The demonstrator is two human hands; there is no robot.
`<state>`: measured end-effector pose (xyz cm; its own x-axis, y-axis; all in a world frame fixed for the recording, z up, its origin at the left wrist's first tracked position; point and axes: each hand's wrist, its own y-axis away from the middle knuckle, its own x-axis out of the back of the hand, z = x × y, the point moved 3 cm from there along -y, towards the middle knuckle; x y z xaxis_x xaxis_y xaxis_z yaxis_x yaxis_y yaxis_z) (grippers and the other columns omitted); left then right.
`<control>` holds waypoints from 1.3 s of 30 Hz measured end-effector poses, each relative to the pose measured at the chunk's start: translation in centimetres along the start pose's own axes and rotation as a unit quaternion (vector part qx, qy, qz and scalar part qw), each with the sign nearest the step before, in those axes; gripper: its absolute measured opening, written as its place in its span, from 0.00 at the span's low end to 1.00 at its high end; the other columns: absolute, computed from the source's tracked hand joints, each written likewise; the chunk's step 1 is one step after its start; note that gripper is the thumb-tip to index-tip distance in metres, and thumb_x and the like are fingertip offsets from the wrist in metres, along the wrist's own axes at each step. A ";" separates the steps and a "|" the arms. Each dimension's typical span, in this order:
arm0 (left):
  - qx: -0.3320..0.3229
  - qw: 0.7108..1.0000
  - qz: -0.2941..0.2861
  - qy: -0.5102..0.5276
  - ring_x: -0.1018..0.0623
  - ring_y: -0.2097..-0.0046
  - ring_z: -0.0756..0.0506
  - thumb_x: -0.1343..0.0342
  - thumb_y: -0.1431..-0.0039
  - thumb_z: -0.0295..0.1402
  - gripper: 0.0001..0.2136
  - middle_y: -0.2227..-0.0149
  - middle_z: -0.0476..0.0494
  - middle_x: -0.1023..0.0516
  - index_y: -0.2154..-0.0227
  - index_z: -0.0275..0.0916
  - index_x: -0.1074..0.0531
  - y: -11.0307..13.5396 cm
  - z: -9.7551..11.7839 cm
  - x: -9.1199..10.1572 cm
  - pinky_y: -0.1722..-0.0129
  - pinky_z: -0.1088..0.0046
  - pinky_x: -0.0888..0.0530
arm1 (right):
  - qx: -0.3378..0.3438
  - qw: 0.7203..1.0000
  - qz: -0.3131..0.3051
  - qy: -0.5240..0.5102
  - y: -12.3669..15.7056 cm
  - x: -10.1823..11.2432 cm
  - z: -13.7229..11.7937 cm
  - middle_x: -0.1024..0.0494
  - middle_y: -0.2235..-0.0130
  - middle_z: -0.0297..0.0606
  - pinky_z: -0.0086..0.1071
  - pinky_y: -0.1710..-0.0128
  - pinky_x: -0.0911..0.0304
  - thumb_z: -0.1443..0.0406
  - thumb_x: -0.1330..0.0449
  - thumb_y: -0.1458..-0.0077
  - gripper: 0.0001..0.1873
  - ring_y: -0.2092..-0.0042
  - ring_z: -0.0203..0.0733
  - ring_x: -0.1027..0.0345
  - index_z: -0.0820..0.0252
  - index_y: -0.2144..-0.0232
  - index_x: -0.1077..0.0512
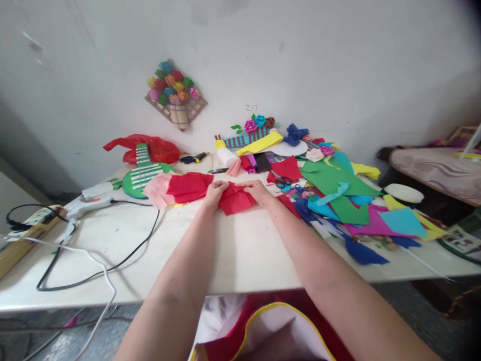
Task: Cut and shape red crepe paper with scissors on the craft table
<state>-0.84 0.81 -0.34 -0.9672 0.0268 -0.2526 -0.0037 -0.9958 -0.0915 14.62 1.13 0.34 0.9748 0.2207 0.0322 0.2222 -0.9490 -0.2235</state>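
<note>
Both my hands rest on a small piece of red crepe paper [236, 199] in the middle of the white table [233, 250]. My left hand [215, 192] has its fingers curled onto the paper's left edge. My right hand [258, 191] pinches its upper right edge. Just left of it lie a larger red sheet [188, 186] and a pink sheet [158, 191]. A pair of scissors [281, 181] lies just beyond my right hand.
A heap of coloured paper sheets [338, 200] covers the table's right side. A glue gun [90, 204] with black cable [112, 260] lies at the left, near a green paper guitar [145, 175] and a red bag [158, 148]. Paper flowers [175, 90] hang on the wall.
</note>
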 end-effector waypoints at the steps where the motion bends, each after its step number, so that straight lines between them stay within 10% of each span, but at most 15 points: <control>1: -0.001 1.000 0.000 0.001 0.31 0.80 0.51 0.37 0.67 0.37 0.13 0.82 0.50 0.29 0.80 0.36 0.33 0.0 0.0 0.0 0.79 0.76 0.36 | 0.003 1.000 0.000 0.005 0.0 0.0 0.0 0.22 0.65 0.36 0.36 0.55 0.40 0.73 0.46 0.62 0.15 0.61 0.39 0.32 0.59 0.71 0.23; 39: 0.009 1.000 -0.026 -0.002 0.31 0.80 0.51 0.36 0.67 0.39 0.15 0.82 0.49 0.28 0.79 0.35 0.32 0.0 -0.2 -0.2 0.80 0.77 0.36 | 0.015 0.997 0.005 0.082 0.1 0.1 -0.2 0.22 0.64 0.37 0.35 0.56 0.40 0.73 0.48 0.61 0.18 0.60 0.40 0.32 0.61 0.69 0.23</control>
<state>-0.61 0.80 -0.44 -0.9666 0.0789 -0.2440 -0.0594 -0.9945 -0.0865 14.77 1.06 0.48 0.9676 0.1688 0.1878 0.2137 -0.9435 -0.2532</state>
